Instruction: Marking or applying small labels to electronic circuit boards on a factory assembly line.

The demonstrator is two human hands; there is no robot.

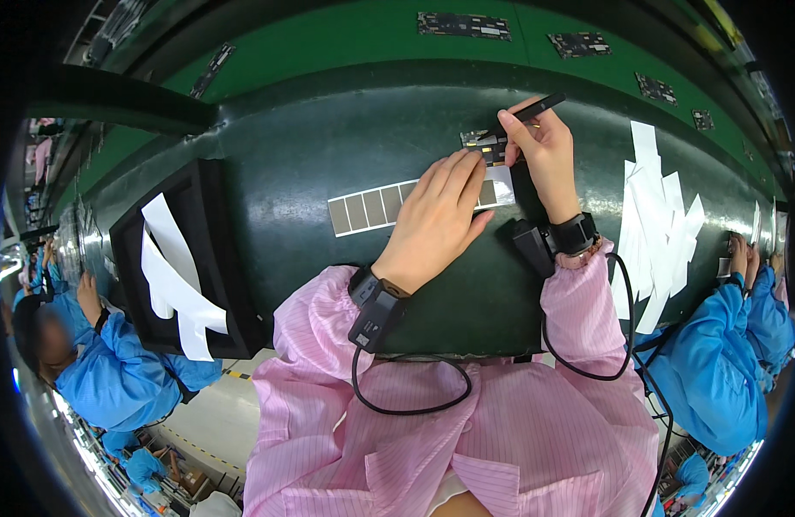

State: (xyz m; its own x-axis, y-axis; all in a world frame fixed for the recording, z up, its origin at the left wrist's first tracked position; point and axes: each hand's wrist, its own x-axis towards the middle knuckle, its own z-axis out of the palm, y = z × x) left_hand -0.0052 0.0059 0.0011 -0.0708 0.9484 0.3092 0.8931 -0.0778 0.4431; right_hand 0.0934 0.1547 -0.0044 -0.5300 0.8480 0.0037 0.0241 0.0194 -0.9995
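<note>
Factory line, dark green workbench curving across the middle of the frame, brighter green conveyor belt behind it along the top with several small circuit boards lying on it. Person in a pink striped smock sits at centre bottom, wired wrist straps on both forearms. Left hand lies flat, fingers extended and close together, pressing down on a long strip of grey rectangular labels on white backing at centre frame; nothing gripped, just palm and fingertips on the strip. Right hand just above and to the right, fingers curled in a pinch around a thin black pen-like tool, tip pointing down-left at a small dark circuit board that sits on the bench just above the right end of the strip, touching or nearly touching the left fingertips. Pile of peeled white backing papers at right of the bench. Black tray at left holds more white paper strips. Co-workers in blue smocks at lower left and at right edge, their hands on their own work, well apart from the centre.
</note>
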